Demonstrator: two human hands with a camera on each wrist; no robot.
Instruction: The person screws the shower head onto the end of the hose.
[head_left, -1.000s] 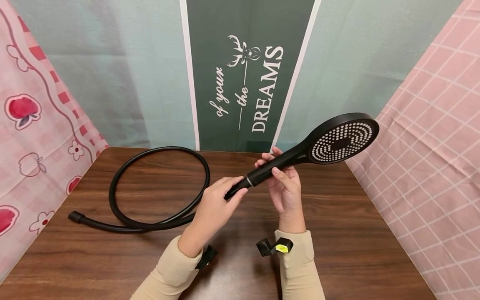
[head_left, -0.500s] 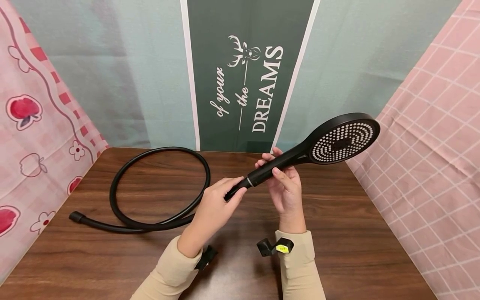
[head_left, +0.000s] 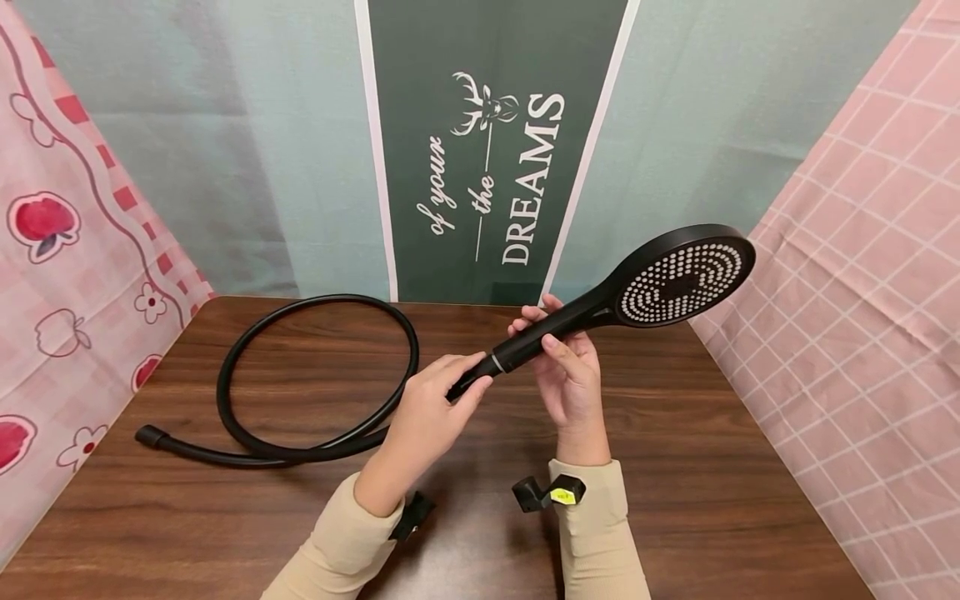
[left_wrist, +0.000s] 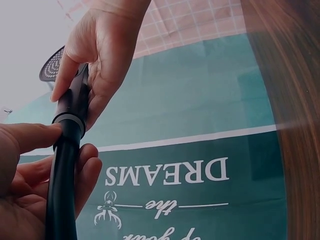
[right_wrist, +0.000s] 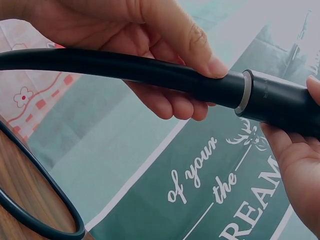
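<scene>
A black handheld shower head (head_left: 681, 279) with pale nozzles is held tilted above the table, its spray face toward the head camera. My right hand (head_left: 573, 375) grips its handle (head_left: 551, 332), thumb in front and fingers behind. My left hand (head_left: 431, 408) pinches the end of the black shower hose (right_wrist: 150, 70) just below the handle. A light ring (right_wrist: 244, 93) shows where hose and handle meet, in the right wrist view. From there the hose runs down and lies in a loop on the table, its other end fitting (head_left: 152, 434) at the left.
The brown wooden table (head_left: 675, 500) has a green cloth (head_left: 315, 167) hanging behind it. A pink patterned cloth (head_left: 82, 333) hangs at the left and a pink checked cloth (head_left: 862, 333) at the right.
</scene>
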